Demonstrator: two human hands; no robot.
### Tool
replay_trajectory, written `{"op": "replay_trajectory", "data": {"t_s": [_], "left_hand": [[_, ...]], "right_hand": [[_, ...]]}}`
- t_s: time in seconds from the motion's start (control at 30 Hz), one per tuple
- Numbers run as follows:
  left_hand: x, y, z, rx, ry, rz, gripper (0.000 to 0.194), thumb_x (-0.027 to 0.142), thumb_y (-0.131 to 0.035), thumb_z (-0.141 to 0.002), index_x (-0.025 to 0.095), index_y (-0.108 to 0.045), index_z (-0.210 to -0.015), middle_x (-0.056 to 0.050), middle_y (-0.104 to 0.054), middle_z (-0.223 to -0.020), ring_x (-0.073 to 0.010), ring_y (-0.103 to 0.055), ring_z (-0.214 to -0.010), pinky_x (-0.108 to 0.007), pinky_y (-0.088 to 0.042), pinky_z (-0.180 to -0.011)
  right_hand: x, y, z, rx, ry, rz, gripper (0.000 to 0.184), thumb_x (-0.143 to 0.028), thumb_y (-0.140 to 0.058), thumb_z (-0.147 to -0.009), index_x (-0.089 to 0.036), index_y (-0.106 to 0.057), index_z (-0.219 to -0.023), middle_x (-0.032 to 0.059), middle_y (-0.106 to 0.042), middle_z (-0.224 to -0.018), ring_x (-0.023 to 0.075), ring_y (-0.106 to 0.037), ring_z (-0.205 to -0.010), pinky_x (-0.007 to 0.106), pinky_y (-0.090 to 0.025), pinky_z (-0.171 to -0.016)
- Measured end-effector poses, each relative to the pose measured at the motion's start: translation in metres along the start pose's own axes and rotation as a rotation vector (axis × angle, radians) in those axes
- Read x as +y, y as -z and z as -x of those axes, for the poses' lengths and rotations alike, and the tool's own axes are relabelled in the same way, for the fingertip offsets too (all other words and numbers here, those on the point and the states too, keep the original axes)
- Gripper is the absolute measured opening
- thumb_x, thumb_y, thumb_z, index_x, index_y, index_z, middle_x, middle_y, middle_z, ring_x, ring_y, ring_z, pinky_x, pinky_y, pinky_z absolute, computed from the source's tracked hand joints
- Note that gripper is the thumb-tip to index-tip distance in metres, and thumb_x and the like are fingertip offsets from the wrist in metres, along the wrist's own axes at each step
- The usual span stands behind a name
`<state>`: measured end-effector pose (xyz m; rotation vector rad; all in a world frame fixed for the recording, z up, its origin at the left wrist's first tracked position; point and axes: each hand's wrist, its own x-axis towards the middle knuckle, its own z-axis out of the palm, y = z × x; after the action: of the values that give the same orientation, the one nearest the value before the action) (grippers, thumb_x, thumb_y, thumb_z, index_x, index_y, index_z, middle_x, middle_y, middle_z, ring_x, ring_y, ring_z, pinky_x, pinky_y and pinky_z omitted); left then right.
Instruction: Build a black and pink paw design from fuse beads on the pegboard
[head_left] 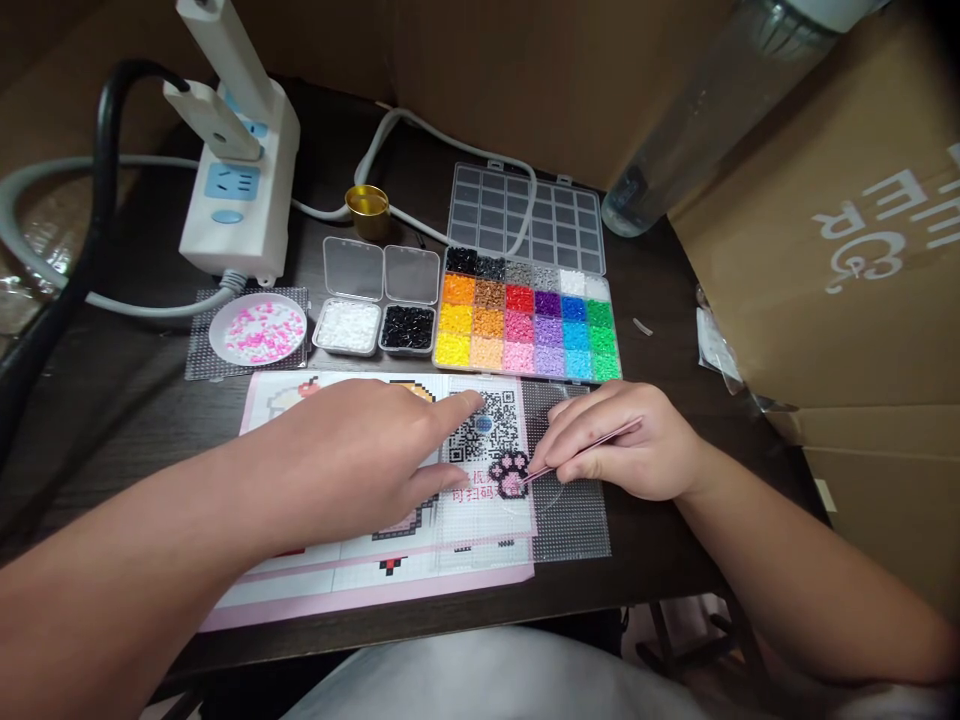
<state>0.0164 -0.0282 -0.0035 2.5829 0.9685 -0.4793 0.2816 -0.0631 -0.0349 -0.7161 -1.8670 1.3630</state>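
Note:
A pair of pink tweezers (592,443) is pinched in my right hand (630,440), their tips at a paw-shaped bead piece (511,474) in black and pink. The paw lies on a clear pegboard (574,525), which overlaps the printed pattern sheet (375,590) with its QR code. My left hand (397,450) is over the sheet, index finger and thumb apart beside the QR code, with nothing between them; its other fingers are hidden. Whether the tweezers grip a bead is too small to tell.
Behind the sheet are a compartment box of coloured beads (529,315), small boxes of white beads (347,326) and black beads (407,328), and a dish (217,330) of pink and white beads. Further back are a gold cup (367,212), a power strip (240,200) and a clear bottle (705,110).

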Motion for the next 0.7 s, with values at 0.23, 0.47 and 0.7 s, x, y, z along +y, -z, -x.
{"op": "replay_trajectory", "data": {"t_s": [0.23,0.47,0.7], "left_hand": [[0.0014,0.0022,0.0009,-0.006,0.016,0.04,0.064,0.05,-0.057,-0.093,0.025,-0.051,-0.152,-0.009,-0.074,-0.08,-0.0267,-0.065,-0.064,-0.033,-0.036,-0.056],[0.0015,0.0031,0.001,-0.021,0.021,0.033,0.066,0.052,-0.054,-0.094,0.026,-0.049,-0.155,-0.009,-0.074,-0.082,-0.0266,-0.064,-0.064,-0.033,-0.035,-0.056],[-0.0006,0.0023,0.0003,-0.004,0.019,0.063,0.065,0.053,-0.054,-0.093,0.026,-0.052,-0.152,-0.009,-0.074,-0.081,-0.0272,-0.064,-0.065,-0.034,-0.037,-0.057]], "right_hand": [[-0.0006,0.0006,0.0005,-0.005,-0.009,0.006,0.012,-0.01,-0.083,-0.083,-0.016,-0.085,-0.093,0.0119,-0.084,-0.087,0.0209,-0.081,-0.076,0.03,-0.065,-0.069],[0.0009,0.001,0.0023,-0.005,-0.01,-0.002,0.012,-0.011,-0.083,-0.083,-0.017,-0.085,-0.094,0.0119,-0.084,-0.09,0.0202,-0.081,-0.078,0.029,-0.065,-0.071],[0.001,0.001,0.0025,-0.003,-0.016,0.005,0.013,-0.012,-0.084,-0.083,-0.018,-0.085,-0.094,0.0111,-0.084,-0.089,0.0204,-0.081,-0.078,0.03,-0.066,-0.072]]}}
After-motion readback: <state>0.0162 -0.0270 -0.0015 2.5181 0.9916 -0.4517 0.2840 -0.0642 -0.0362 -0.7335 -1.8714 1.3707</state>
